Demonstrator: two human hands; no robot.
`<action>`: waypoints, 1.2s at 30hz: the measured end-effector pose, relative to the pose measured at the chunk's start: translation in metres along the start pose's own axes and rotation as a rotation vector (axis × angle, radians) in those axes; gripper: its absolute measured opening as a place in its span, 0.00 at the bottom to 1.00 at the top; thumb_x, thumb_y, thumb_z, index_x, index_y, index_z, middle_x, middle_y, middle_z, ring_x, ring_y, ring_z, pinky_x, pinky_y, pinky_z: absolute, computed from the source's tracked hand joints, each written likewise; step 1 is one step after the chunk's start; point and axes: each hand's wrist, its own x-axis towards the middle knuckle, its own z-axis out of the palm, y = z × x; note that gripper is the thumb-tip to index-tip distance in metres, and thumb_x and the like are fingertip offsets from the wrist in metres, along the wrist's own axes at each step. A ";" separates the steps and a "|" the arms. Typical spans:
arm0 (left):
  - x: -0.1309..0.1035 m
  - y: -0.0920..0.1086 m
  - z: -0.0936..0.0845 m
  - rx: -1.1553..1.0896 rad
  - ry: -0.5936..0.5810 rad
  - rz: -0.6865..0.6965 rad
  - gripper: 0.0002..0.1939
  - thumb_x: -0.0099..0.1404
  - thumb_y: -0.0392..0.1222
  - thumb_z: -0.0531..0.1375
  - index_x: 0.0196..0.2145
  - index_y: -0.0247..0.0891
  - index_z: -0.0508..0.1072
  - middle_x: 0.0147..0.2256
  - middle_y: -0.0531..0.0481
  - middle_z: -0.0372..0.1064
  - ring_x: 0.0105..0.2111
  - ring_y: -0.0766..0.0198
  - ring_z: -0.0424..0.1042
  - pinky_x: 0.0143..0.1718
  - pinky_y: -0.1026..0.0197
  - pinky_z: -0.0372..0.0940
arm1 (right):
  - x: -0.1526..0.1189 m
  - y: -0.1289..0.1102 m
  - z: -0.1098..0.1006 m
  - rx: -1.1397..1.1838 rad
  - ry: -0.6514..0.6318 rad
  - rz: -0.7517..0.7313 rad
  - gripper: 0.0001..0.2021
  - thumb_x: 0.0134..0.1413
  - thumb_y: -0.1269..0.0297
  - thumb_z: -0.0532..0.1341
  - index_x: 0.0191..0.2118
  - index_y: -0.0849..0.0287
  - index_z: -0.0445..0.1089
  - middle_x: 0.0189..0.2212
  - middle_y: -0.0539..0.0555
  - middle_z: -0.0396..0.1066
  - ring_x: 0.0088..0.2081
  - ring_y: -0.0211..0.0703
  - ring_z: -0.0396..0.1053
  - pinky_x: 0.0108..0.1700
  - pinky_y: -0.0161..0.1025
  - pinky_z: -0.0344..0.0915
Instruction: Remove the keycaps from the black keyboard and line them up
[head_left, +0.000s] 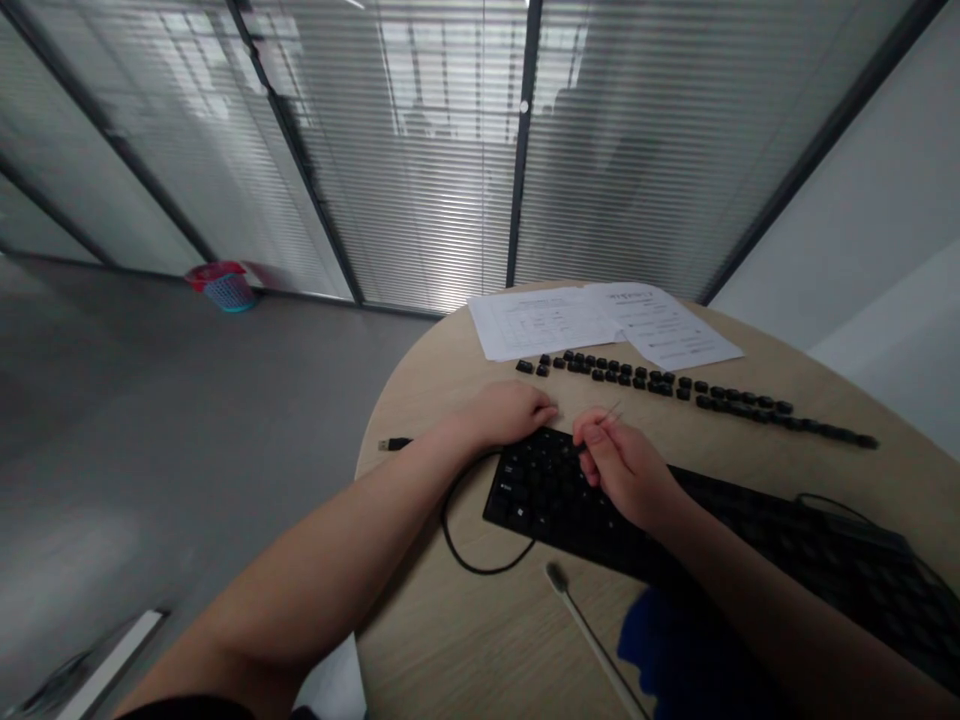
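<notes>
Right grip (pixel 626 470): closed, thumb and fingers pinching a thin wire-like tool (pixel 615 411). Its fine end projects above the fingertips; the remainder is hidden by the hand. Position: over the left part of the black keyboard (pixel 581 530).

Left grip (pixel 508 411): fingers curled, at the keyboard's far left corner. Cannot tell whether anything is held in it.

Keyboard: lies aslant on the light wood surface (pixel 465 630), running from near the left grip to the right side of the view, partly under the right forearm. Loose black keycaps (pixel 660 388) are laid out in uneven rows beyond it, apart from its far edge.

Farther out, beyond the keycaps: printed papers (pixel 540 322), partly overlapping, near the far rim.

Left of keyboard: black cable (pixel 448 525) curves in a loop and passes beneath the left forearm; USB plug (pixel 394 444) shows on the other side of that arm.

Near side: small brush (pixel 592 635), dark bristles, pale handle, lying aslant; blue cloth (pixel 651 640) just beside it.

Background: red and blue basket (pixel 227 287) on the grey floor (pixel 285 400), by the glass partition with blinds (pixel 435 200).
</notes>
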 end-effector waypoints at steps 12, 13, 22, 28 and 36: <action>0.004 -0.002 0.007 -0.034 0.010 -0.024 0.20 0.75 0.49 0.53 0.34 0.38 0.80 0.33 0.41 0.79 0.36 0.52 0.75 0.36 0.55 0.63 | 0.001 0.006 0.001 0.055 -0.049 -0.003 0.21 0.70 0.42 0.50 0.34 0.52 0.61 0.15 0.43 0.59 0.18 0.38 0.59 0.23 0.36 0.55; 0.004 -0.002 0.007 -0.030 0.010 -0.026 0.20 0.75 0.49 0.53 0.34 0.38 0.80 0.34 0.41 0.79 0.36 0.52 0.75 0.36 0.55 0.63 | 0.000 0.007 0.001 0.034 -0.059 -0.015 0.19 0.71 0.44 0.50 0.34 0.53 0.62 0.16 0.43 0.59 0.18 0.38 0.59 0.24 0.36 0.55; 0.001 0.001 0.005 -0.024 0.018 -0.041 0.20 0.76 0.49 0.53 0.35 0.38 0.81 0.36 0.41 0.80 0.36 0.53 0.75 0.37 0.55 0.63 | -0.001 0.003 -0.001 -0.141 -0.109 -0.170 0.14 0.72 0.53 0.53 0.35 0.52 0.65 0.17 0.45 0.60 0.21 0.41 0.61 0.28 0.39 0.55; -0.001 0.002 0.006 -0.030 0.034 -0.069 0.20 0.75 0.50 0.53 0.35 0.38 0.80 0.35 0.42 0.79 0.35 0.54 0.75 0.35 0.56 0.63 | -0.001 -0.002 -0.001 -0.165 -0.123 -0.184 0.12 0.71 0.54 0.54 0.36 0.52 0.66 0.18 0.45 0.62 0.23 0.42 0.63 0.29 0.39 0.56; 0.002 -0.003 0.010 -0.050 0.043 -0.075 0.20 0.75 0.51 0.54 0.36 0.39 0.81 0.36 0.42 0.80 0.36 0.52 0.75 0.38 0.55 0.64 | -0.002 -0.007 0.000 -0.230 -0.129 -0.251 0.10 0.70 0.57 0.56 0.37 0.53 0.67 0.25 0.48 0.69 0.28 0.44 0.68 0.34 0.40 0.59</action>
